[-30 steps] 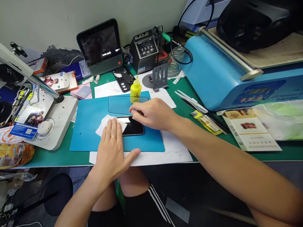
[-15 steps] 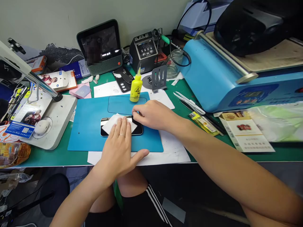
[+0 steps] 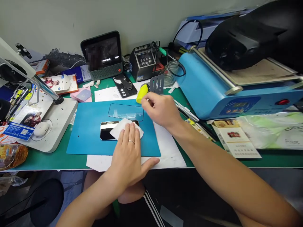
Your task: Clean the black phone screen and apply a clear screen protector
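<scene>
My left hand lies flat with its fingers together and the thumb out, pressing a white wipe onto the right part of a phone with a dark, glossy screen. The phone rests on a blue mat. My right hand is closed at the mat's back right, against a tilted yellow squeeze bottle; it seems to grip it, though most fingertips are hidden. Behind the phone lies a clear black-edged screen protector.
A blue machine with metal bars fills the right. Pens and a cigarette packet lie before it. At the back stand a smart display, a soldering station and a glass jar. A lamp base stands left.
My left hand and the wipe have slid right along the phone, baring its left part. My right hand has moved right, away from the phone. The bottle stood upright and now leans beside that hand.
</scene>
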### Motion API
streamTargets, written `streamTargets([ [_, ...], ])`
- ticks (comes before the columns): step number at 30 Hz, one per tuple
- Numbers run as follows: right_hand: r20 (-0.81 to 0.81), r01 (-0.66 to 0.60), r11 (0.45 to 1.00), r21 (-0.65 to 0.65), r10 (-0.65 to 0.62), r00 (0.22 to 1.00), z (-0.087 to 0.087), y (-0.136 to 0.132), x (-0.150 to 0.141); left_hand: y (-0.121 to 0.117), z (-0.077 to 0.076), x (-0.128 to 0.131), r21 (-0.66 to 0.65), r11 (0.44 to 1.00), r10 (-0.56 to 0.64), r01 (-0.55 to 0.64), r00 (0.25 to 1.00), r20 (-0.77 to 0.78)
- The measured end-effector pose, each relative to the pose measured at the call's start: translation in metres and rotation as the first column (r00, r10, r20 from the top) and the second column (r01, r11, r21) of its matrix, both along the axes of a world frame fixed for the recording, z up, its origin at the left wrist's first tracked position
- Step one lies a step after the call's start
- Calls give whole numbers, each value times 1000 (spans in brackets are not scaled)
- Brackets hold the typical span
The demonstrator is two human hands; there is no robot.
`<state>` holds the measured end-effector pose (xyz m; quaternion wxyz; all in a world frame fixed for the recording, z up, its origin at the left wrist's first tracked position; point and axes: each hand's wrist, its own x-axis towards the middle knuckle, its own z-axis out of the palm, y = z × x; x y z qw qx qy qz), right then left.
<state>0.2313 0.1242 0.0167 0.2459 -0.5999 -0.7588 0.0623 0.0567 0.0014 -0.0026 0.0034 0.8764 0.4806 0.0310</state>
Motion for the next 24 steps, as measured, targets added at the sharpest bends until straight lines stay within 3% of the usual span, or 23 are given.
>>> streamTargets([
  [2, -67, 141, 990, 14, -140, 988, 0, 12, 3, -5, -1, 1, 1, 1000, -26, 26, 1000, 7],
  [5, -6, 261, 964, -58, -261, 965, -2, 29, 0, -7, -4, 0, 2, 999, -48, 48, 999, 17],
  [10, -69, 237, 967, -95, -244, 967, -11, 35, 5, 1, -7, -12, 11, 1000, 4, -5, 999, 41],
  [13, -248, 216, 972, -94, -233, 940, -17, 30, 19, 4, -7, -27, 20, 999, 24, -25, 998, 55],
  [15, -477, 202, 977, -65, -208, 854, -19, 30, 27, 4, -7, -31, 21, 998, 53, -55, 996, 66],
  [17, -571, 215, 976, -36, -197, 797, -18, 30, 33, 4, -7, -26, 18, 997, 77, -78, 994, 78],
  [21, -450, 283, 959, -37, -268, 852, -9, 30, 44, 5, -7, 6, -22, 1000, 23, -22, 997, 75],
  [24, -270, 347, 934, -79, -356, 895, -7, 29, 59, 5, -5, 22, -54, 998, -13, 17, 996, 86],
])
